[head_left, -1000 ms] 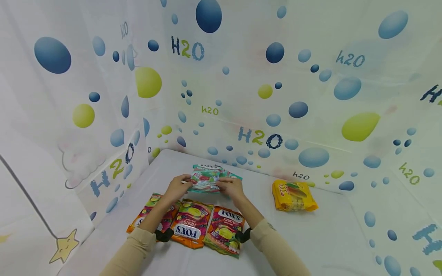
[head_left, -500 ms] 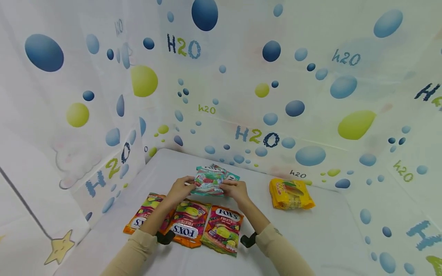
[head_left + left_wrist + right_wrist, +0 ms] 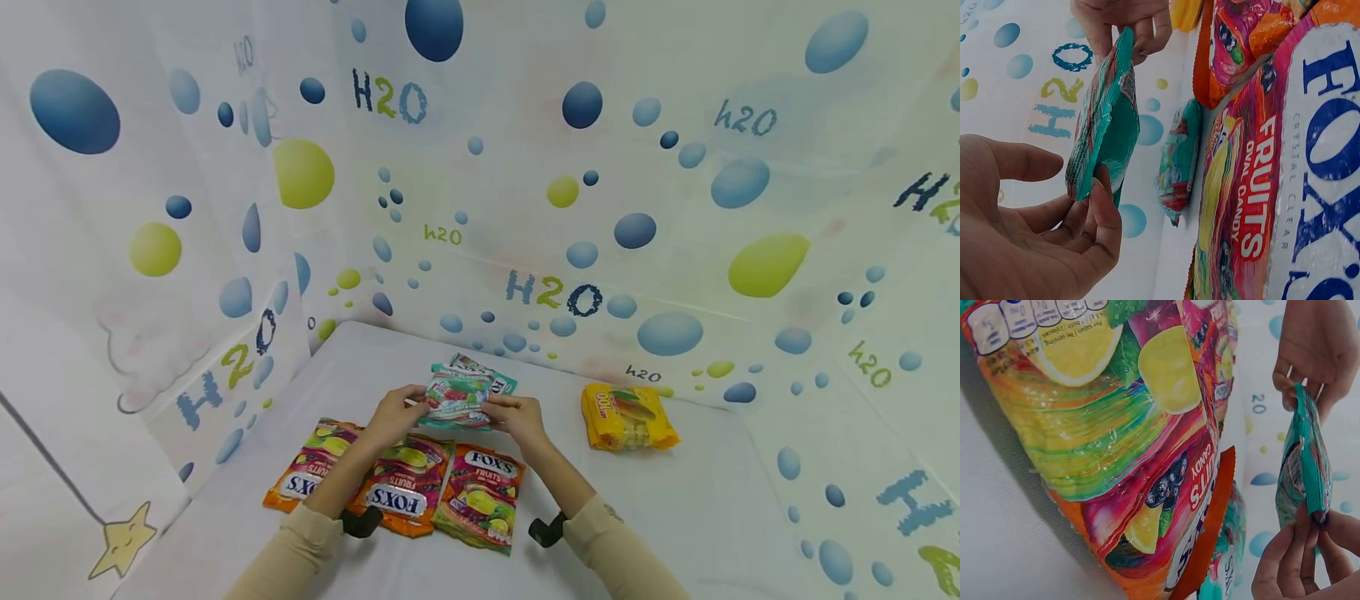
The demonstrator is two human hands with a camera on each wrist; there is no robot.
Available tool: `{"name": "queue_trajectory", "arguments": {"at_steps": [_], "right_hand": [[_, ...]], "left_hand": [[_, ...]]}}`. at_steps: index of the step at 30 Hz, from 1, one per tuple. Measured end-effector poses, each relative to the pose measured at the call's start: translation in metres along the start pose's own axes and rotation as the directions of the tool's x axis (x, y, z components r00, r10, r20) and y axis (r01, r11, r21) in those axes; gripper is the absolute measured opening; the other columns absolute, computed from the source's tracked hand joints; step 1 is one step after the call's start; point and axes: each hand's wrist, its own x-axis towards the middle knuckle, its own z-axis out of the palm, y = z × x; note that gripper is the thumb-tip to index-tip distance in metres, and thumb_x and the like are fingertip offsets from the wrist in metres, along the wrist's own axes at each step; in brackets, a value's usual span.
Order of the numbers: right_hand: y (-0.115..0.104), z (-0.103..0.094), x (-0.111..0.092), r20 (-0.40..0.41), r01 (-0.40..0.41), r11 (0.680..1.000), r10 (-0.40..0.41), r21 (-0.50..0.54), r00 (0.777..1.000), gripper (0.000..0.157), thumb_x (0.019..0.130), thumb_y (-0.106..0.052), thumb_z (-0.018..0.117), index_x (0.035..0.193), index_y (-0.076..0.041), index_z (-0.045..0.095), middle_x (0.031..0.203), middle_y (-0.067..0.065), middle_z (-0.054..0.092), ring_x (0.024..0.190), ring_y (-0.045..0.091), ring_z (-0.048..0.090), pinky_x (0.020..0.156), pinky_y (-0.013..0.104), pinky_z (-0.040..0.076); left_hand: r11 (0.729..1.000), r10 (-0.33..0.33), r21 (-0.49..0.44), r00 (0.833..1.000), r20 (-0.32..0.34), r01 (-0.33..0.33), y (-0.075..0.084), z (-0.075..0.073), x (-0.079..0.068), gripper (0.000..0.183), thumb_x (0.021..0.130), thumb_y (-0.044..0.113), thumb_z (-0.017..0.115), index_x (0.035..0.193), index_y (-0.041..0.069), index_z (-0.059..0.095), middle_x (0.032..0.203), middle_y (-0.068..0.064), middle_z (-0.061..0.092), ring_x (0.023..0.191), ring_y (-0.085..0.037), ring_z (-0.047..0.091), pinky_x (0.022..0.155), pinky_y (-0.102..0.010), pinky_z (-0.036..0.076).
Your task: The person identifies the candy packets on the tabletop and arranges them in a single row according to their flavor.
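Observation:
A teal candy bag (image 3: 456, 400) is held up between both hands, its thin edge turned toward each wrist camera. My left hand (image 3: 401, 415) holds its left side; in the left wrist view the fingertips lie behind the bag (image 3: 1105, 125), with the thumb slightly away from its front. On the opposite side, my right hand (image 3: 521, 421) pinches the edge between thumb and fingers, as the right wrist view shows. Another teal bag (image 3: 1180, 161) lies on the table behind, partly covered in the head view.
Near the forearms lie three red and orange Fox's fruit candy bags: a left one (image 3: 315, 460), a middle one (image 3: 405, 483) and a right one (image 3: 480, 500). A yellow bag with a mango picture (image 3: 628, 417) lies farther right on the white table (image 3: 705, 508). Printed curtains surround the table.
The held teal bag has shifted slightly and tilted, so more of the teal bag behind it shows. Both hands still hold its sides. The head view has turned a little.

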Motion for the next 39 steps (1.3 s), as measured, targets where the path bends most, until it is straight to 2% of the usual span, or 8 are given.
{"name": "queue_trajectory", "arguments": {"at_steps": [3, 8, 14, 21, 30, 33, 39], "right_hand": [[0.000, -0.001, -0.002, -0.003, 0.018, 1.000, -0.018, -0.006, 1.000, 0.032, 0.097, -0.019, 0.077, 0.122, 0.001, 0.076, 0.113, 0.015, 0.076, 0.091, 0.018, 0.075, 0.082, 0.034, 0.062], [0.002, -0.005, -0.005, -0.012, 0.025, 1.000, -0.025, -0.004, 1.000, 0.032, 0.096, -0.017, 0.077, 0.122, 0.002, 0.075, 0.110, 0.015, 0.077, 0.087, 0.017, 0.075, 0.082, 0.035, 0.062], [0.005, -0.011, -0.011, -0.013, 0.018, 1.000, -0.018, -0.005, 1.000, 0.032, 0.096, -0.018, 0.077, 0.120, 0.003, 0.076, 0.107, 0.014, 0.078, 0.087, 0.018, 0.076, 0.085, 0.039, 0.062], [0.008, -0.017, -0.019, -0.025, 0.000, 1.000, -0.001, -0.019, 1.000, 0.032, 0.096, -0.019, 0.077, 0.119, 0.004, 0.076, 0.108, 0.015, 0.078, 0.087, 0.019, 0.076, 0.084, 0.037, 0.062], [0.009, -0.027, -0.028, -0.027, 0.002, 1.000, -0.002, -0.019, 1.000, 0.033, 0.097, -0.021, 0.077, 0.119, 0.003, 0.076, 0.112, 0.016, 0.077, 0.091, 0.020, 0.077, 0.083, 0.033, 0.062], [0.010, -0.030, -0.030, -0.024, 0.001, 1.000, -0.001, -0.019, 1.000, 0.034, 0.096, -0.023, 0.077, 0.119, 0.002, 0.076, 0.111, 0.015, 0.078, 0.091, 0.020, 0.077, 0.084, 0.034, 0.062], [0.013, -0.036, -0.038, -0.025, -0.012, 1.000, 0.012, -0.011, 1.000, 0.034, 0.096, -0.021, 0.077, 0.120, 0.003, 0.076, 0.110, 0.015, 0.078, 0.090, 0.020, 0.077, 0.085, 0.036, 0.062]], "left_hand": [[1.000, 0.013, 0.002, 1.000, 0.002, -0.013, -0.001, 0.002, 0.000, 0.045, 0.104, 0.014, 0.060, 0.143, -0.007, 0.056, 0.125, -0.022, 0.064, 0.094, -0.027, 0.067, 0.082, -0.050, 0.059], [1.000, 0.018, -0.003, 1.000, 0.011, -0.018, -0.003, 0.006, 0.000, 0.045, 0.105, 0.015, 0.060, 0.144, -0.005, 0.055, 0.127, -0.021, 0.063, 0.097, -0.026, 0.066, 0.085, -0.053, 0.059], [1.000, 0.026, 0.009, 1.000, 0.016, -0.026, -0.002, 0.011, -0.004, 0.044, 0.105, 0.016, 0.061, 0.144, -0.004, 0.056, 0.124, -0.017, 0.064, 0.097, -0.024, 0.065, 0.079, -0.045, 0.059], [0.999, 0.031, 0.013, 0.999, 0.010, -0.032, 0.004, 0.018, -0.012, 0.043, 0.104, 0.014, 0.061, 0.142, -0.004, 0.058, 0.122, -0.017, 0.066, 0.095, -0.024, 0.065, 0.072, -0.035, 0.054], [0.999, 0.036, -0.002, 0.999, 0.010, -0.036, 0.009, 0.026, -0.017, 0.040, 0.104, 0.014, 0.061, 0.141, -0.001, 0.059, 0.121, -0.016, 0.065, 0.092, -0.021, 0.065, 0.068, -0.037, 0.054], [0.999, 0.050, -0.007, 0.999, 0.007, -0.050, 0.009, 0.029, -0.018, 0.039, 0.104, 0.014, 0.062, 0.140, -0.001, 0.060, 0.119, -0.015, 0.067, 0.089, -0.021, 0.065, 0.067, -0.038, 0.054], [0.996, 0.091, -0.015, 0.996, 0.007, -0.091, 0.005, 0.035, -0.021, 0.036, 0.104, 0.013, 0.063, 0.137, -0.001, 0.063, 0.117, -0.013, 0.068, 0.089, -0.019, 0.065, 0.065, -0.033, 0.053]]}}
